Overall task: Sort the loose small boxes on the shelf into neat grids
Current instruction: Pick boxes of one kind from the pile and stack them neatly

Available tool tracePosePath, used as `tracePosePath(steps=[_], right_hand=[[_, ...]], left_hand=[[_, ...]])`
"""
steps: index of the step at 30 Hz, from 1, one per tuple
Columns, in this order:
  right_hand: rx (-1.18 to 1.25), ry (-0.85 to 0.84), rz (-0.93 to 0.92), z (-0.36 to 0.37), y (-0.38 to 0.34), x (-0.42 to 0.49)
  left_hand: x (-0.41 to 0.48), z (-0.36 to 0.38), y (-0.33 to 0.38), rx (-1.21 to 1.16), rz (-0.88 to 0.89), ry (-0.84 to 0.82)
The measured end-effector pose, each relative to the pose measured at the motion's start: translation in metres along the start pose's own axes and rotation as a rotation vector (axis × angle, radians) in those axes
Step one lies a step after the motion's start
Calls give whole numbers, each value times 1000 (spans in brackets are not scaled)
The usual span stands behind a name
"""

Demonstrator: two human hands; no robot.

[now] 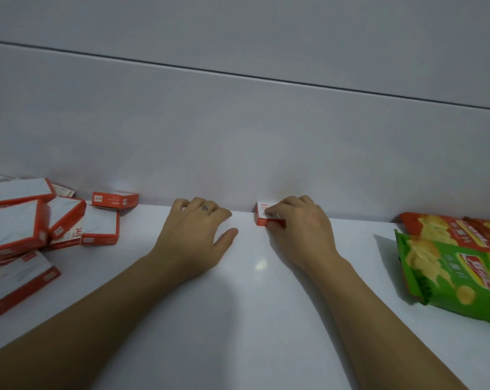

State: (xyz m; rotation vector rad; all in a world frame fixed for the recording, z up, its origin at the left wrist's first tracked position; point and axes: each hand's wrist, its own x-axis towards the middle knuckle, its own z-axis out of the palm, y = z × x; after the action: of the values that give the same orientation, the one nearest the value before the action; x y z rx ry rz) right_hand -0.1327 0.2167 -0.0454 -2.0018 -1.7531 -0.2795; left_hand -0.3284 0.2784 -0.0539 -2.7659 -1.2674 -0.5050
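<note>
Several small red-and-white boxes lie in a loose heap (27,220) at the left of the white shelf (238,291), some tilted or overlapping. One box (114,199) stands against the back wall beside the heap. My right hand (297,229) is closed on a single small box (262,213) pressed against the back wall, mostly hidden under my fingers. My left hand (194,229) rests on the shelf to the left of it, fingers curled and thumb out; I cannot see anything in it.
A green snack bag (449,277) and red snack bags (452,229) lie at the right of the shelf. The grey back wall (238,150) rises straight behind my hands.
</note>
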Motion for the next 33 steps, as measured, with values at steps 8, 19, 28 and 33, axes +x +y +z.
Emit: tracePosePath(steps=[8,19,28,33], right_hand=[[-60,-44,22,-9,-18,2],[44,-281,-248,-28,-107,25],[76,-357,-414,5,-200,48],[-77,-357,-473,24,-217,58]], left_hand=[[-5,-17,-1,-43,-53,-11],[-60,-81,-58,53,-224,91],[-126,-115,-99,169,-439,90],[-139,-116,-102,111,-496,120]])
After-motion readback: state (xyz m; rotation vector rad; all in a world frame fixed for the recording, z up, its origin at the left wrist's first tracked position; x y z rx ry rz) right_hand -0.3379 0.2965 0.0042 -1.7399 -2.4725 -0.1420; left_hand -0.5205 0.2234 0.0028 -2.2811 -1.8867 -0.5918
